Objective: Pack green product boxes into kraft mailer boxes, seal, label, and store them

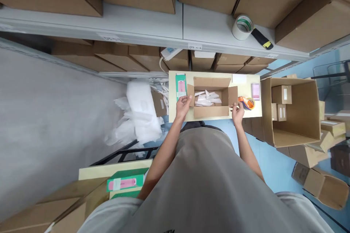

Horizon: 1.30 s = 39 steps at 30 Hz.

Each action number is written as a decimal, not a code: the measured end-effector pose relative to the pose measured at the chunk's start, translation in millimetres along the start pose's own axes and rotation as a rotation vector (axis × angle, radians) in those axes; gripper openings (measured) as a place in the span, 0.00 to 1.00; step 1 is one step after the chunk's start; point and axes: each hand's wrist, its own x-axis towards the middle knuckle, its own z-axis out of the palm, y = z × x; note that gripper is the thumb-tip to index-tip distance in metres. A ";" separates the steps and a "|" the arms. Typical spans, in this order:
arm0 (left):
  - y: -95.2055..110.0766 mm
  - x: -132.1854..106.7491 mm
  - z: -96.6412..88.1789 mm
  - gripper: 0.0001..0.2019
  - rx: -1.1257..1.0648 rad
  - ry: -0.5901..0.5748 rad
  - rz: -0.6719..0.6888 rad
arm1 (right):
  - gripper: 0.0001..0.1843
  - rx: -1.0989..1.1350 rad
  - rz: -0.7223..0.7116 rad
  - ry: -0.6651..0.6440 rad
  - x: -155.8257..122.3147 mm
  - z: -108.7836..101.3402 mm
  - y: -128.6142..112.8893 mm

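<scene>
A small open cardboard box (pixel 211 111) with white packets (pixel 207 98) inside sits on a pale yellow table (pixel 175 116). My left hand (pixel 183 105) grips the box's left flap with curled fingers. My right hand (pixel 237 111) closes on the right flap. A green and pink product box (pixel 181 86) lies just left of the cardboard box. An orange tape dispenser (pixel 247 102) rests right beside my right hand. A pink packet (pixel 255 91) lies at the table's right end.
A large open carton (pixel 294 131) holding small brown boxes stands to the right. White foam wrap (pixel 139 113) is piled to the left. Shelves of cartons rise ahead, with a tape roll (pixel 242 27) and a cutter (pixel 261 38). More green boxes (pixel 125 183) lie near left.
</scene>
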 end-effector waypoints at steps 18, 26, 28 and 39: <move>-5.9 65.3 -4.5 0.45 0.722 0.128 -0.049 | 0.31 -0.193 0.042 -0.011 -3.5 -13.3 -38.2; 8.5 48.9 -42.1 0.35 0.640 0.260 -0.013 | 0.27 -0.136 0.044 -0.142 18.7 -34.7 -39.3; 20.4 32.1 -54.1 0.37 0.570 0.325 0.082 | 0.27 -0.131 0.043 -0.155 22.9 -44.0 -41.9; 66.8 -49.6 11.9 0.39 0.268 -0.073 0.463 | 0.30 0.343 -0.107 -0.614 22.4 -10.8 -78.0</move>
